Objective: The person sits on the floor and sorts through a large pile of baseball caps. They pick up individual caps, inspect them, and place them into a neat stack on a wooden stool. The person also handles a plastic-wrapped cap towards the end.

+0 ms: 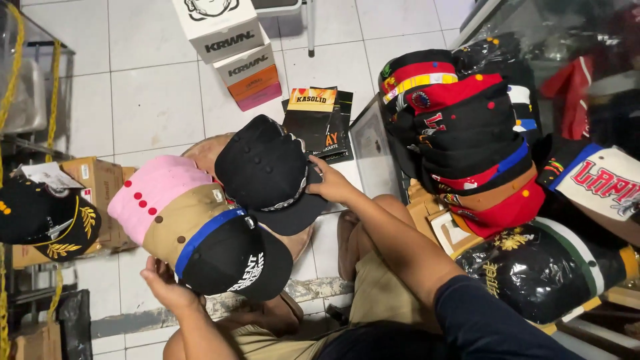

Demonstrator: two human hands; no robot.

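the left hand (167, 285) cups a nested stack of caps (193, 227) from below; right hand (331, 183) pinches the stiff brim of a black cloth cap (270, 173) just above that stack.

Even, fairly bright indoor light fell from overhead w/ soft, faint shadows under the stacked caps (200, 227) on the white floor tiles (153, 100). Glare streaked the plastic-wrapped cap (533, 267) and glass case (560, 33) at right. Focus was sharp mid-frame; edges bent slightly, wide-angle style.
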